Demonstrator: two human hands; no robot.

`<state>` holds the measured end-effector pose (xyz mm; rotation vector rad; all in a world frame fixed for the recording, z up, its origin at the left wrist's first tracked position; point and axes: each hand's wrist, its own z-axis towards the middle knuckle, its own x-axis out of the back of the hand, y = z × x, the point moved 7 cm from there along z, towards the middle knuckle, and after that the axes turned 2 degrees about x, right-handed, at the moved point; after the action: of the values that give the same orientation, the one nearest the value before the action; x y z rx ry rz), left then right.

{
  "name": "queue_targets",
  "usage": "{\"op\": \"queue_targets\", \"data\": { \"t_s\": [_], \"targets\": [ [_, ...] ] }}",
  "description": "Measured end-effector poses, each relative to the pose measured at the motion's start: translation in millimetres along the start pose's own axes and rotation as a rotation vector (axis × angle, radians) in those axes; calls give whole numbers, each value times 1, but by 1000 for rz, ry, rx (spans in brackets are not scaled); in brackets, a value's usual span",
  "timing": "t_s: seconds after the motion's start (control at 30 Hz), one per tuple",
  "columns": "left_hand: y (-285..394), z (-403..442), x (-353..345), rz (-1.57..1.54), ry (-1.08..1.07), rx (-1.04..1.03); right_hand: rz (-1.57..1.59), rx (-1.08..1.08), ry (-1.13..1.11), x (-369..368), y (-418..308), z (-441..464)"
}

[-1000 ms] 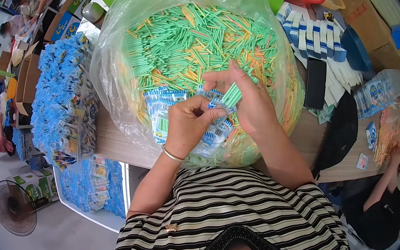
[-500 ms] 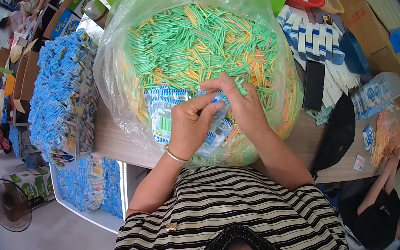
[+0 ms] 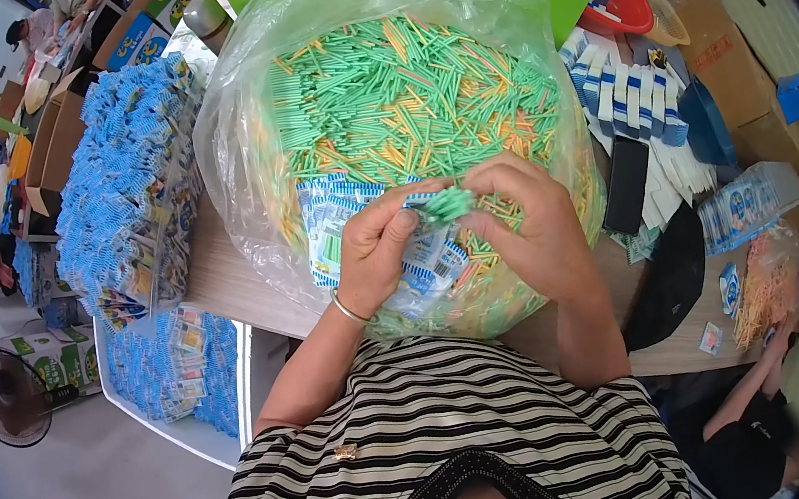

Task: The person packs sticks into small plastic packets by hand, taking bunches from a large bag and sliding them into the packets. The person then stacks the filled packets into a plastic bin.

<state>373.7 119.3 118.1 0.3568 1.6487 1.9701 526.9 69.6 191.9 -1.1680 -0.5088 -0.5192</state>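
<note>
My left hand (image 3: 374, 248) pinches the blue-edged end of a small packet (image 3: 417, 203). Green sticks (image 3: 449, 206) show at the packet's right end, slightly blurred. Beside them is my right hand (image 3: 529, 217), its thumb and forefinger curled close to the sticks; whether they touch them is hard to tell. Both hands are over a large clear plastic bag (image 3: 231, 161) full of green, yellow and pink sticks (image 3: 400, 98). Several blue-and-white packets (image 3: 326, 229) lie on the sticks, left of and below my hands.
Blue packets are heaped (image 3: 124, 185) at the left, above a white bin (image 3: 247, 391) of more packets. On the right are a black phone (image 3: 626, 186), stacked white-and-blue packaging (image 3: 632, 98), a red basin (image 3: 624, 3) and a cardboard box (image 3: 727, 55). Other people sit around the edges.
My right hand has moved right, and its fingers have drawn back from around the sticks. The green sticks now show more openly at the packet. The whole view has shifted slightly.
</note>
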Motion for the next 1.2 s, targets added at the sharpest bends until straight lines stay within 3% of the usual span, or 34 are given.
{"op": "queue_targets", "data": {
  "t_s": [0.13,0.3,0.37,0.43,0.53,0.7,0.8,0.83,0.93,0.97,1.07,1.1,1.13,1.2],
  "targets": [
    [1,-7,4,149,37,43,53,30,-25,-7,2,-1],
    [9,-10,5,327,104,68,368,-209,-22,-16,12,-2],
    [14,-7,3,180,169,-74,477,-337,-72,-25,24,-5],
    [18,-7,6,107,200,-146,541,-285,-46,-27,26,-3],
    [17,-12,9,431,134,-90,663,-188,9,-24,24,-3],
    [-1,-17,18,337,123,151,579,-207,0,-26,24,-5],
    [18,-16,12,164,402,-115,524,-172,-38,-24,18,-3],
    [23,-19,16,164,404,-114,523,-170,-85,-26,14,-2],
    [29,-33,24,353,116,54,518,-165,-184,-32,11,3],
    [30,-39,30,353,119,55,405,-181,-121,-30,21,9],
    [11,-59,65,179,405,324,176,-214,8,-29,53,31],
    [7,-57,69,179,406,325,-61,-153,19,-29,62,41],
    [13,-50,72,432,389,186,-298,-89,31,-31,67,51],
    [21,-42,68,930,343,-104,-364,-28,31,-43,78,71]
  ]
}}
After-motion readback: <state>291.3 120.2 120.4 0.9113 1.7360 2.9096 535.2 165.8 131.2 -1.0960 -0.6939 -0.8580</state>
